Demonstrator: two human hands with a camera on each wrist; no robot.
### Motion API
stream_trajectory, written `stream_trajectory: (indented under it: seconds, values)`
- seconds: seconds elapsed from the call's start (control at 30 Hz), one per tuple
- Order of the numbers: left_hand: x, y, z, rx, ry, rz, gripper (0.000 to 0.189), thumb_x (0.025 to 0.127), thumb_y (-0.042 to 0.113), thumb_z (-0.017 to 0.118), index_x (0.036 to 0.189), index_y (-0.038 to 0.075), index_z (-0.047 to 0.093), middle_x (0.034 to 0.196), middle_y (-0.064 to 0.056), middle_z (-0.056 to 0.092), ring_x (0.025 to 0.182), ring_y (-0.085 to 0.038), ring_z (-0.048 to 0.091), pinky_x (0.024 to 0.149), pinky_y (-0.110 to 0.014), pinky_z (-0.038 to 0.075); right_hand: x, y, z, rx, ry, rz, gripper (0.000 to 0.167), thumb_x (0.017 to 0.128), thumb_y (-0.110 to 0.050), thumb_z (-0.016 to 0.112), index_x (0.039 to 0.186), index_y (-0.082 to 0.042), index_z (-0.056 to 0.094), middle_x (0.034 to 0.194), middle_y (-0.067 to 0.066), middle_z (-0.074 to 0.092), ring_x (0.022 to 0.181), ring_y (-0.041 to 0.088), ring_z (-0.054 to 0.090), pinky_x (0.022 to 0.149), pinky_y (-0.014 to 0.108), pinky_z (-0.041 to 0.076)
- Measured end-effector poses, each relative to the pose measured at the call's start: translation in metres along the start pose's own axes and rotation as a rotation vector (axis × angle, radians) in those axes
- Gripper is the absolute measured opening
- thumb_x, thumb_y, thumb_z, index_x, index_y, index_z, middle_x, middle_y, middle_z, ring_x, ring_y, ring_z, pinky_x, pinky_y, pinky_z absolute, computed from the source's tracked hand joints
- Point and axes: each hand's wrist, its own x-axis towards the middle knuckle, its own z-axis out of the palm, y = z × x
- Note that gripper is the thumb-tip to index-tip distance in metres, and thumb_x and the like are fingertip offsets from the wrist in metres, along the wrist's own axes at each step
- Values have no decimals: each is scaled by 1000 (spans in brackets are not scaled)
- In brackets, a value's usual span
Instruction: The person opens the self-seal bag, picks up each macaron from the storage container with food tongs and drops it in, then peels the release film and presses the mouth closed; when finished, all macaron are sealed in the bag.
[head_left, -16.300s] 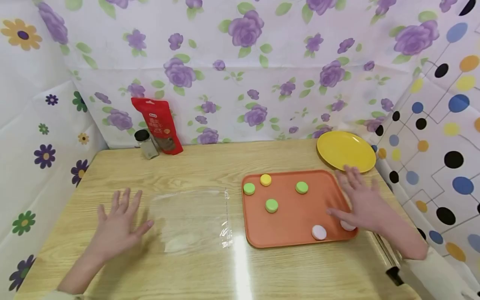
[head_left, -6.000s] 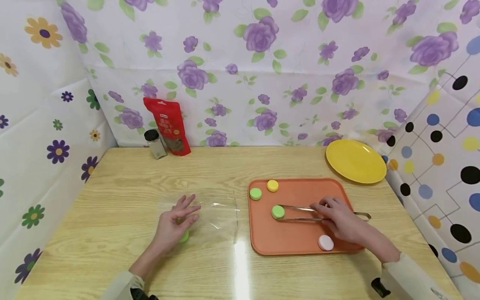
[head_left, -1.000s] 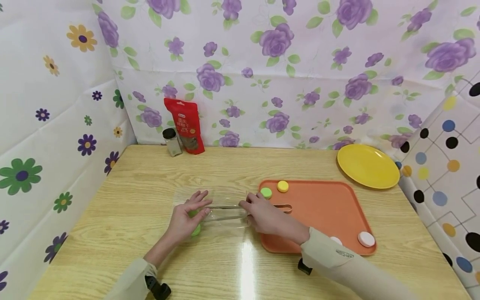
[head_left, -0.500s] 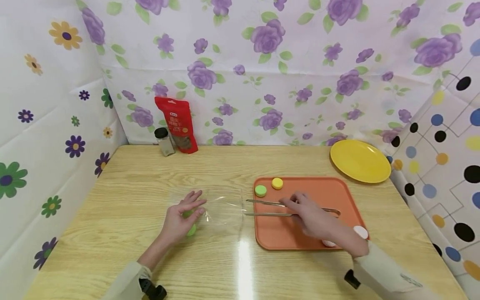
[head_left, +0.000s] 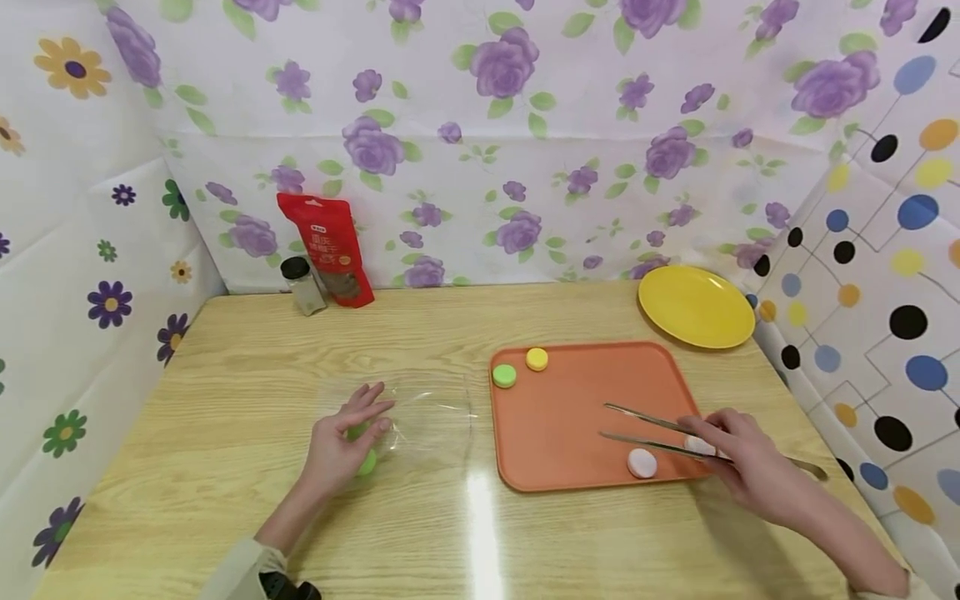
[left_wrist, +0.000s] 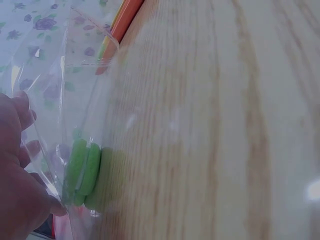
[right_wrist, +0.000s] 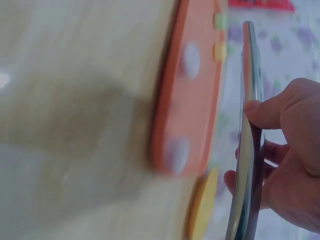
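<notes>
My left hand [head_left: 337, 442] pinches the clear plastic bag [head_left: 438, 417] near its left part, lifting its top layer off the table. Inside it, green macarons [left_wrist: 82, 167] show through the film, partly hidden by the hand in the head view. My right hand [head_left: 757, 475] grips metal tongs [right_wrist: 254, 65] between thumb and fingers; their tips are apart with nothing between them. The tongs reach over the right part of the orange tray [head_left: 570, 425], close above two white macarons [head_left: 642, 463]. A green macaron [head_left: 504, 376] and a yellow macaron [head_left: 536, 359] lie at its far left corner.
A yellow plate [head_left: 696, 307] is at the table's back right. A black-capped jar [head_left: 303, 287] and a red snack pouch [head_left: 330, 248] stand at the back left. Patterned cloth walls [head_left: 570, 200] close off the back and both sides.
Two green macarons have gone from the tray into the bag, now held by my left hand. My right hand has taken up the tongs and lately drawn them rightward from the bag over the tray.
</notes>
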Motion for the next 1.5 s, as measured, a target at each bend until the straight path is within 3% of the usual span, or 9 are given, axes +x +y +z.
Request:
stream_trajectory:
  seconds: [0.23, 0.43, 0.57, 0.7, 0.8, 0.9, 1.23, 1.4, 1.5]
  values:
    - [-4, 1, -3, -38, 19, 13, 22, 87, -8, 72, 109, -6, 74, 135, -25, 57, 136, -50, 36, 109, -15, 28, -51, 22, -18, -62, 13, 75, 38, 100, -26, 64, 136, -13, 61, 96, 2, 56, 80, 12, 47, 61, 25, 40]
    - [-7, 3, -5, -29, 38, 6, 22, 86, -8, 73, 108, -7, 73, 135, -25, 56, 135, -49, 38, 109, -16, 29, -82, 34, -29, -84, 47, 119, 69, 100, -58, 23, 138, -15, 61, 91, 3, 57, 74, 8, 44, 56, 21, 33]
    - [-8, 3, -5, -29, 44, 1, 22, 86, -9, 72, 108, -7, 73, 135, -24, 57, 137, -44, 39, 110, -18, 29, -96, 36, -34, -125, 31, 158, 67, 96, -58, 27, 140, -20, 60, 91, 3, 56, 75, 8, 43, 55, 27, 34]
    - [-8, 3, -5, -43, 36, 2, 22, 87, -9, 72, 108, -7, 73, 136, -24, 56, 136, -50, 37, 110, -17, 29, -106, 36, -34, -124, 4, 189, 45, 97, -24, 65, 141, -20, 59, 93, 4, 58, 76, 8, 43, 54, 27, 33]
    - [-7, 4, -5, -50, 29, 1, 22, 87, -9, 72, 109, -7, 73, 136, -24, 56, 135, -53, 35, 109, -16, 29, -109, 37, -34, -128, -11, 202, 85, 67, 11, 83, 141, -20, 58, 93, 5, 58, 74, 8, 43, 54, 26, 33]
    - [-6, 4, -4, -47, 26, 2, 22, 87, -9, 72, 109, -7, 73, 136, -24, 56, 135, -53, 35, 109, -15, 29, -110, 37, -34, -139, -20, 210, 102, 52, 19, 83, 142, -21, 58, 93, 4, 57, 73, 8, 43, 54, 26, 33]
    - [-4, 3, 0, -42, 26, 6, 22, 87, -9, 71, 109, -7, 73, 136, -24, 56, 139, -20, 40, 109, -16, 29, -115, 39, -34, -179, -52, 253, 99, 54, 15, 86, 140, -26, 58, 89, -1, 54, 72, 10, 44, 56, 28, 34]
    - [-3, 4, 1, -44, 17, 6, 22, 88, -8, 71, 109, -7, 73, 137, -24, 56, 137, -45, 37, 109, -16, 29, -117, 42, -37, -198, -12, 220, 37, 99, -29, 65, 136, -28, 60, 90, 1, 55, 71, 13, 47, 56, 32, 37]
    - [-2, 4, 2, -45, 11, 7, 22, 88, -8, 71, 110, -7, 73, 137, -24, 56, 136, -51, 36, 109, -15, 29, -118, 43, -39, -200, -8, 212, 38, 104, -44, 48, 139, -32, 58, 88, 1, 54, 69, 12, 45, 54, 31, 36]
